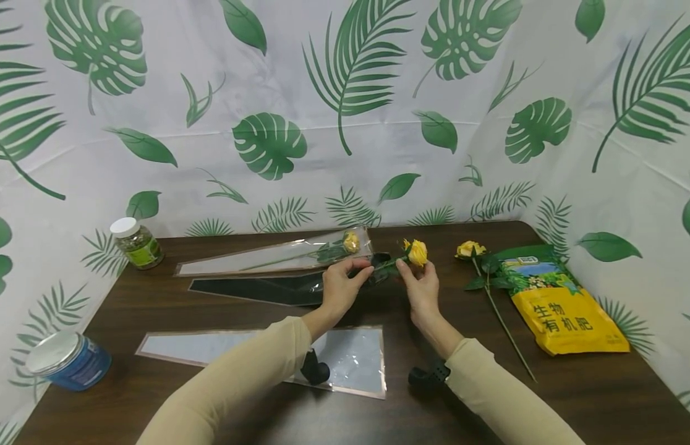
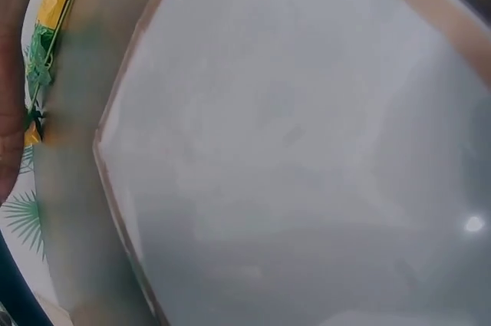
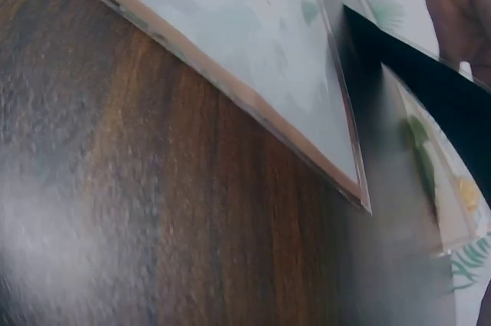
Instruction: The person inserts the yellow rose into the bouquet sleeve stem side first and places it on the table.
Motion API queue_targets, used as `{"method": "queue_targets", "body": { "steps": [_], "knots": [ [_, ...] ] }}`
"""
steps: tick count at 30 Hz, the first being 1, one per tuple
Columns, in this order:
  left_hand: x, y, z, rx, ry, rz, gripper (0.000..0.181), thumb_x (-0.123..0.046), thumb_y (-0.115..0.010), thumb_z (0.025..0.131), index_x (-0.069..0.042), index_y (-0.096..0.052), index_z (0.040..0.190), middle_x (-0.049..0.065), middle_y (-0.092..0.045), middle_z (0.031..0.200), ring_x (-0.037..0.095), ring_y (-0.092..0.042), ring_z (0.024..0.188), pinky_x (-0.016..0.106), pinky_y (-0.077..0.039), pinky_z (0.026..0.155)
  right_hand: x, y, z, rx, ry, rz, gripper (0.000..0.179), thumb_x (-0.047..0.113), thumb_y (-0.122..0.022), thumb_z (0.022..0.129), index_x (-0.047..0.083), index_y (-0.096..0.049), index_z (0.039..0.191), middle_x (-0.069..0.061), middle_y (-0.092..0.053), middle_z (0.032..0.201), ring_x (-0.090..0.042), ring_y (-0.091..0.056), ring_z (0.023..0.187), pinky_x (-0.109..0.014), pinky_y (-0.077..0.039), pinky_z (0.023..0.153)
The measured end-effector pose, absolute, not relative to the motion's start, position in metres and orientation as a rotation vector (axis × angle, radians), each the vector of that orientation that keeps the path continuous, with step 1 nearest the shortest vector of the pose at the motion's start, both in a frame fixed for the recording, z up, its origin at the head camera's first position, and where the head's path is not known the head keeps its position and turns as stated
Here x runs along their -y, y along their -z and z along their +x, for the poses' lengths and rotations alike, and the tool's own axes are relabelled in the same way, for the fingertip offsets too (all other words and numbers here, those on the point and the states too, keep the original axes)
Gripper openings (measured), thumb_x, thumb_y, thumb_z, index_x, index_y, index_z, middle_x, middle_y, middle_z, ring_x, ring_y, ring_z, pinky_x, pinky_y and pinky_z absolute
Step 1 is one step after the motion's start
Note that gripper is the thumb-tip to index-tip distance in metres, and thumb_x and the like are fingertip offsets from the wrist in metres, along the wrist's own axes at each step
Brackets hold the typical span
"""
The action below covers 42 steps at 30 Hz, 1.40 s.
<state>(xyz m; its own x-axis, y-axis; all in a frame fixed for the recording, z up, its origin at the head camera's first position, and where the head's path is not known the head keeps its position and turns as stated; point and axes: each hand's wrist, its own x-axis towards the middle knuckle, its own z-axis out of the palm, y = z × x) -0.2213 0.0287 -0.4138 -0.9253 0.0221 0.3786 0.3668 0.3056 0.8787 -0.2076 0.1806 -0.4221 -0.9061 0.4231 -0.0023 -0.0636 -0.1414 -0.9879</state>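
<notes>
Near the back middle of the table, both hands work on a yellow rose (image 1: pixel 417 252) with a green leafy stem. My right hand (image 1: pixel 423 290) pinches it just below the bloom. To its left, my left hand (image 1: pixel 342 285) brings thumb and forefinger together at the stem, over the wide end of a black flower sleeve (image 1: pixel 256 290). Whether the lower stem lies inside that sleeve is hidden by the left hand. Behind lies a clear-and-white sleeve (image 1: pixel 211 266) containing another yellow rose (image 1: pixel 351 241). An empty white sleeve (image 1: pixel 356 358) lies below the forearms, large in the left wrist view.
On the right, a loose yellow rose (image 1: pixel 470 249) lies beside a yellow-and-green fertilizer bag (image 1: pixel 567 315). A white-lidded jar (image 1: pixel 139 244) stands at the back left, a blue tin (image 1: pixel 72 361) at the front left. Leaf-printed cloth (image 1: pixel 323 74) hangs behind the brown table (image 1: pixel 378 426).
</notes>
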Motion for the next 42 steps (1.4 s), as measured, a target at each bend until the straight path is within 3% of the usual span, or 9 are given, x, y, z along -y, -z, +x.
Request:
{"method": "queue_targets", "body": {
  "steps": [2,4,12,21,27,33,38,42],
  "knots": [
    [-0.028,0.415,-0.221,2.287,1.659,-0.339,0.013,-0.015,-0.074,0.08,-0.006,-0.074,0.089,0.006,-0.073,0.098,0.02,-0.067,0.098,0.037,-0.051,0.086,-0.184,0.42,-0.207,1.721,-2.157,-0.382,0.05,0.015,-0.064,0.09,0.005,-0.037,0.131,-0.002,-0.055,0.1,-0.002,-0.059,0.074,-0.024,-0.055,0.068],
    [-0.027,0.416,-0.221,2.297,1.658,-0.324,0.013,-0.016,-0.074,0.08,-0.007,-0.075,0.089,0.005,-0.073,0.099,0.018,-0.067,0.099,0.035,-0.05,0.087,-0.187,0.419,-0.206,1.672,-2.15,-0.363,0.057,0.016,-0.063,0.09,0.006,-0.031,0.136,-0.005,-0.053,0.105,-0.003,-0.06,0.076,-0.024,-0.055,0.065],
    [-0.028,0.416,-0.221,2.301,1.657,-0.33,0.012,-0.016,-0.074,0.081,-0.007,-0.075,0.089,0.004,-0.073,0.099,0.019,-0.067,0.099,0.035,-0.05,0.087,-0.188,0.418,-0.205,1.609,-2.1,-0.315,0.038,0.008,-0.064,0.089,0.007,-0.041,0.119,-0.003,-0.052,0.109,-0.006,-0.059,0.079,-0.02,-0.054,0.06],
    [-0.029,0.413,-0.223,2.318,1.637,-0.32,0.013,-0.017,-0.073,0.082,-0.008,-0.075,0.09,0.005,-0.073,0.099,0.018,-0.066,0.101,0.035,-0.051,0.086,-0.182,0.422,-0.199,1.774,-2.098,-0.309,0.04,0.016,-0.059,0.093,0.004,-0.049,0.13,0.001,-0.05,0.104,-0.005,-0.058,0.084,-0.03,-0.056,0.075],
    [-0.029,0.412,-0.224,2.305,1.631,-0.33,0.012,-0.015,-0.074,0.081,-0.007,-0.075,0.09,0.007,-0.073,0.098,0.02,-0.067,0.099,0.036,-0.051,0.086,-0.174,0.425,-0.194,1.808,-2.132,-0.306,0.039,0.013,-0.057,0.094,0.002,-0.043,0.129,-0.002,-0.051,0.104,-0.004,-0.057,0.085,-0.022,-0.054,0.071],
    [-0.029,0.412,-0.225,2.319,1.619,-0.314,0.012,-0.015,-0.074,0.081,-0.007,-0.075,0.09,0.006,-0.073,0.097,0.019,-0.067,0.099,0.035,-0.051,0.085,-0.167,0.424,-0.189,1.858,-2.237,-0.287,0.043,0.015,-0.056,0.095,0.006,-0.036,0.132,-0.01,-0.053,0.115,-0.005,-0.058,0.088,-0.024,-0.054,0.074],
    [-0.028,0.412,-0.225,2.346,1.61,-0.3,0.013,-0.017,-0.075,0.08,-0.009,-0.075,0.09,0.004,-0.073,0.098,0.017,-0.066,0.1,0.034,-0.051,0.085,-0.159,0.422,-0.186,1.841,-2.315,-0.228,0.058,0.002,-0.062,0.088,0.005,-0.027,0.134,-0.02,-0.048,0.119,-0.007,-0.062,0.085,-0.023,-0.054,0.074],
    [-0.029,0.411,-0.224,2.359,1.63,-0.293,0.014,-0.018,-0.075,0.08,-0.009,-0.075,0.091,0.004,-0.073,0.101,0.017,-0.065,0.103,0.035,-0.05,0.087,-0.154,0.422,-0.185,1.835,-2.3,-0.242,0.059,-0.009,-0.059,0.086,0.002,-0.028,0.134,-0.023,-0.046,0.122,-0.005,-0.061,0.083,-0.02,-0.053,0.072]
  ]
}}
